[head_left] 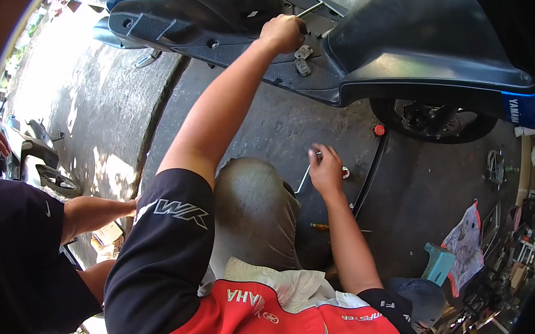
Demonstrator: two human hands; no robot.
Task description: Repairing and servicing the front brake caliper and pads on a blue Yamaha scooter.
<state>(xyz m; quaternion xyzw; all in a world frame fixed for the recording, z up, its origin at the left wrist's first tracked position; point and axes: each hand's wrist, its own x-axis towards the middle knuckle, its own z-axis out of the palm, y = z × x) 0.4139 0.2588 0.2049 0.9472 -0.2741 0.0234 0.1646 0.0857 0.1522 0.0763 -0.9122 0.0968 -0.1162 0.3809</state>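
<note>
My left hand (282, 33) is closed over the dark footboard (196, 47) of a blue and black scooter. A thin metal rod (310, 9) sticks out beyond its fingers; the rest of that tool is hidden. Beside this hand, two small grey key fobs, an upper fob (303, 52) and a lower fob (302, 67), rest on the footboard. Lower down, over the floor, my right hand (326, 172) is closed round a bent metal rod, seemingly an L-shaped wrench (303, 182), whose long end points down toward my knee.
A screwdriver (321, 227) with a yellowish handle lies on the floor near my right forearm. A red cap (379, 130) sits near the scooter's front wheel (439, 120). At right are a teal stool-like object (437, 264) and a cloth (465, 247). Another person (33, 242) is close at left.
</note>
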